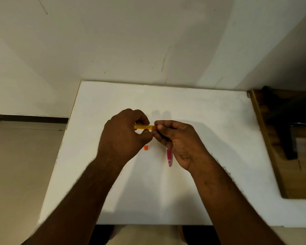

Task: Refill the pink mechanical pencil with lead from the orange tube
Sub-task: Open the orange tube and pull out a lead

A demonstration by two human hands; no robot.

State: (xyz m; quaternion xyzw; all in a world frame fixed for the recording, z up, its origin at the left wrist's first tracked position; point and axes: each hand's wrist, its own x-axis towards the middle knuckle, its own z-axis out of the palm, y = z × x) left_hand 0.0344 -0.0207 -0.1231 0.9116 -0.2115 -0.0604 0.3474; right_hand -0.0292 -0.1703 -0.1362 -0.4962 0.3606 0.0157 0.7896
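Count: two hands, one orange tube, one pink pencil, one small orange cap, all over one white table (210,156).
Left hand (124,137): curled, thumb and fingertips pinching the orange tube (144,127) at its left part.
Right hand (177,140): closed around the pink mechanical pencil (169,156), fingertips meeting the tube's right end.
Tube axis: it lies level, running left to right between the two hands, bridging them.
Pencil axis: it runs from the right hand's fingers down toward the person, its metal tip pointing at the near table edge; only the lower pink barrel shows below the palm.
Pencil top: hidden inside the fingers, just where the tube ends; I cannot tell if they touch.
Orange cap (146,147): loose on the table, just below the left hand's knuckles, left of the pencil.
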